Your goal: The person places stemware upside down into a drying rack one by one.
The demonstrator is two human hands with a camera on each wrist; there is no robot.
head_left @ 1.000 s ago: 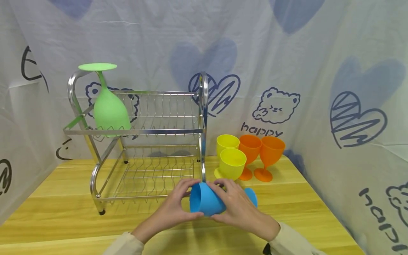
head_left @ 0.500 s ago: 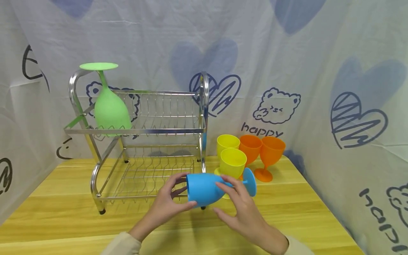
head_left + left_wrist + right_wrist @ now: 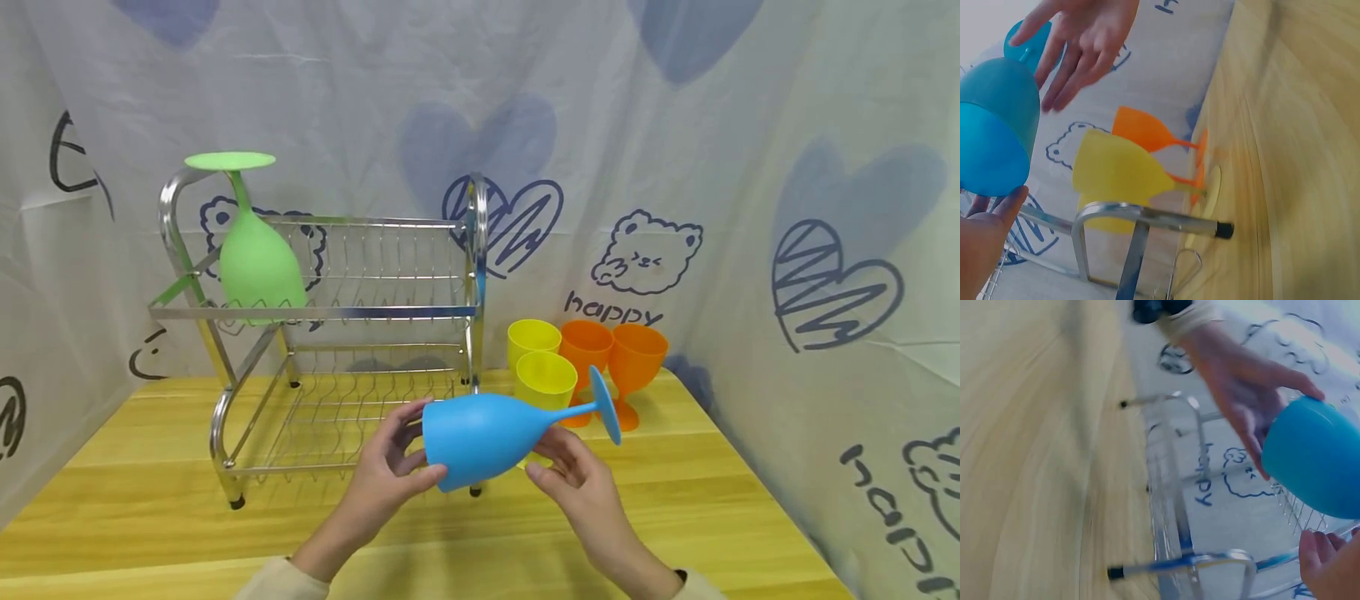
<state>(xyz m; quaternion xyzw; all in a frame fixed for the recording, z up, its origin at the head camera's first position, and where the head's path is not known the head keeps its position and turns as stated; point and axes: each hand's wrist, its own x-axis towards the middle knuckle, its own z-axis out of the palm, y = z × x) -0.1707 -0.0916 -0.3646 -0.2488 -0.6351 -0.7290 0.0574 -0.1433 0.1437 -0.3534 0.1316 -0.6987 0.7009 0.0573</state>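
Note:
My left hand point(image 3: 382, 467) grips a blue plastic goblet point(image 3: 480, 437) by the rim end of its bowl. The goblet lies sideways in the air, mouth to the left, its stem and round foot to the right. Just below the stem end is my right hand point(image 3: 585, 492), fingers loosely bent and not wrapped round anything. Seen from the left wrist, the right hand point(image 3: 1094, 44) has its fingers spread beside the goblet point(image 3: 1007, 87). In the right wrist view the left thumb and fingers span the bowl point(image 3: 1316, 456).
A two-tier metal dish rack point(image 3: 345, 312) stands to the left, with a green goblet point(image 3: 262, 258) upside down on its upper tier. Behind my right hand, yellow goblets point(image 3: 546, 379) and orange goblets point(image 3: 637, 358) stand upright on the wooden table point(image 3: 712, 508). Printed cloth point(image 3: 360, 100) hangs behind.
The blue goblet has risen and shifted left, its foot now tilted up. My right hand has let go of the bowl and lies under the stem end; the left hand keeps its grip.

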